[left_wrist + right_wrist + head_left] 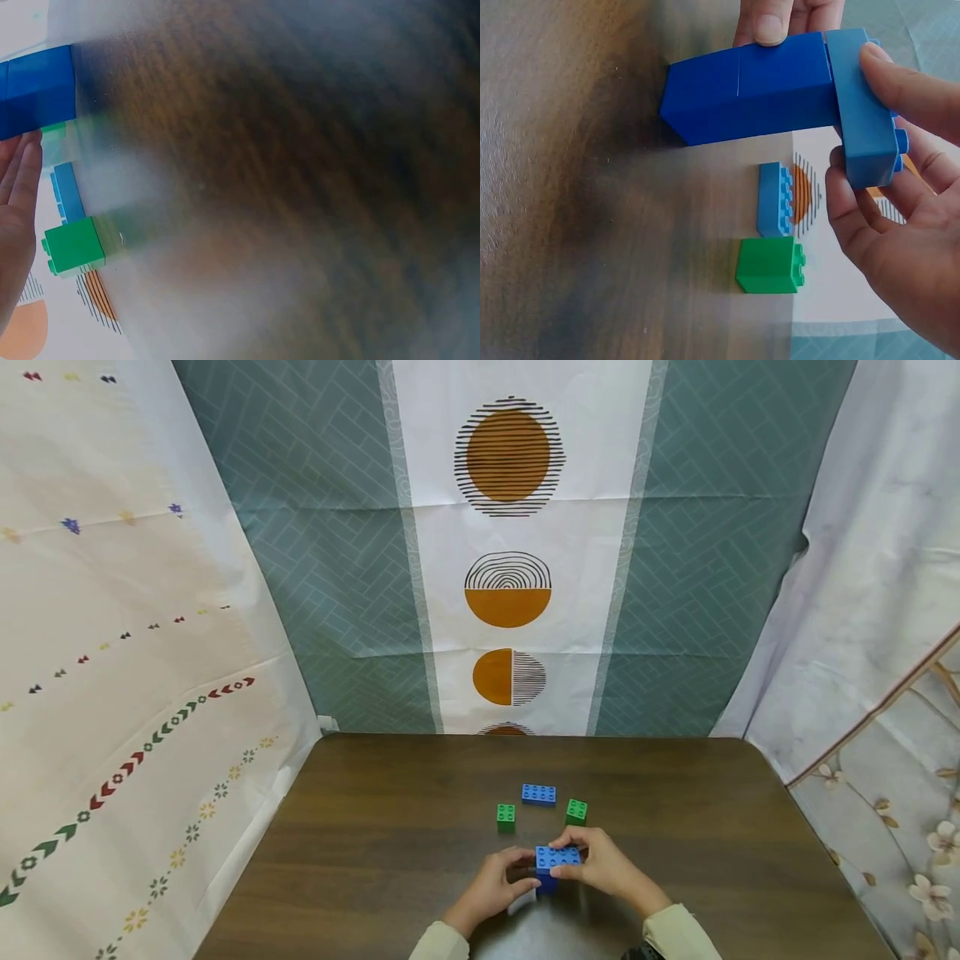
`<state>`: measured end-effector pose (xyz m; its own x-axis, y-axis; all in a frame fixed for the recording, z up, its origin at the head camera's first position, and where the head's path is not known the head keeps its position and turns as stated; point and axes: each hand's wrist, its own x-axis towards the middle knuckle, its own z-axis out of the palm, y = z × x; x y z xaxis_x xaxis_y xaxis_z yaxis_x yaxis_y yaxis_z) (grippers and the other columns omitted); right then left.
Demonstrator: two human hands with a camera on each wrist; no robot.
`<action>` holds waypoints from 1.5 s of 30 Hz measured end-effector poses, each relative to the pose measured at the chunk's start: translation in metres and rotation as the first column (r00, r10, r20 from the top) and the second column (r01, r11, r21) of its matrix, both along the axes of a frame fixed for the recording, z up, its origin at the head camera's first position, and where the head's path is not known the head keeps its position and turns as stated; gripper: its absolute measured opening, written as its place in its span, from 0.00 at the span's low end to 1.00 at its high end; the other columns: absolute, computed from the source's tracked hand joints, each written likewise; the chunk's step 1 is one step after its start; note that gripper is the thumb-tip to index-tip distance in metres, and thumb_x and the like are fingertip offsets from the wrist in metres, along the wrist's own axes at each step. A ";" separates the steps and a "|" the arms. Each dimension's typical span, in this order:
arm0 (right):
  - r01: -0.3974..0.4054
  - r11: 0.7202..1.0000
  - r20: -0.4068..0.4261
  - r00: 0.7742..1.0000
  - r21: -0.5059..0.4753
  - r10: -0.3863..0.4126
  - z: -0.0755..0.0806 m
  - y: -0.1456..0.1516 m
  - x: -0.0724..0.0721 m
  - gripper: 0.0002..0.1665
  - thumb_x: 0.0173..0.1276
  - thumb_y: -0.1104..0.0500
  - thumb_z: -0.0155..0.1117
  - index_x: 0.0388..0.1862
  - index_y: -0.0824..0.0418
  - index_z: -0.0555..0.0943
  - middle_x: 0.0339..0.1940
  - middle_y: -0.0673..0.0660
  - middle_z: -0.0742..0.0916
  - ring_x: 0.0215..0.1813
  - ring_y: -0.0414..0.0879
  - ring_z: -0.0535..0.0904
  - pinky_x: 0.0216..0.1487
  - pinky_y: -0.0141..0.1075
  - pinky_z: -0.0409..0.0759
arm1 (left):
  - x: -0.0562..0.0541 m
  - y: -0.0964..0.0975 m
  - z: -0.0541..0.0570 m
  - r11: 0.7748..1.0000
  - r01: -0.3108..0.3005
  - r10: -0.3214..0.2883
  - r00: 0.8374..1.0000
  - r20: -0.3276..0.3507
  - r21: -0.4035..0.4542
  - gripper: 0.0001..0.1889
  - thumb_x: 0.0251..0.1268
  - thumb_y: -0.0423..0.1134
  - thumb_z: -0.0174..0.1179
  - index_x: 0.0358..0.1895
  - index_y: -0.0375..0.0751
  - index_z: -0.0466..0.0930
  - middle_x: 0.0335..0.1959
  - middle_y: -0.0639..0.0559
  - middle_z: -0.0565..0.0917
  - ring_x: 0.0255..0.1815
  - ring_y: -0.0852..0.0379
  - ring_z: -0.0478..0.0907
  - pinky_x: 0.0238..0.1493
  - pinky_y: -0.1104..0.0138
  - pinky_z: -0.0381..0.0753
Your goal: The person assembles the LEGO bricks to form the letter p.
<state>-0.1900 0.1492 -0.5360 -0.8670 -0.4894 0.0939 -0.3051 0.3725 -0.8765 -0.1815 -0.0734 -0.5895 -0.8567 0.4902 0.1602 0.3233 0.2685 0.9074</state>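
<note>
Two dark blue bricks are stacked upright on the table, and a longer light blue brick lies across their top, its right end jutting out past them. My left hand pinches the dark blue stack from the left, with the thumb on its near side. The right hand grips the overhanging end of the light blue brick between thumb and fingers. In the right wrist view, the light blue brick sits against the upper dark one with a slim seam. Part of the stack is hidden behind the hands in the head view.
Beyond the hands stand a green brick on the left, another green brick on the right, and a loose blue brick farther back. The brown wooden table ends at hanging patterned cloths.
</note>
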 end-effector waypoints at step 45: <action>0.135 0.991 -0.047 0.990 0.024 -0.134 -0.001 -0.006 0.016 0.16 0.57 0.55 0.75 0.42 0.58 0.83 0.41 0.52 0.83 0.39 0.41 0.75 0.38 0.33 0.79 | 0.010 0.011 0.001 0.986 -0.096 0.096 0.995 0.010 0.133 0.17 0.64 0.36 0.63 0.55 0.36 0.78 0.52 0.41 0.82 0.53 0.48 0.80 0.51 0.65 0.81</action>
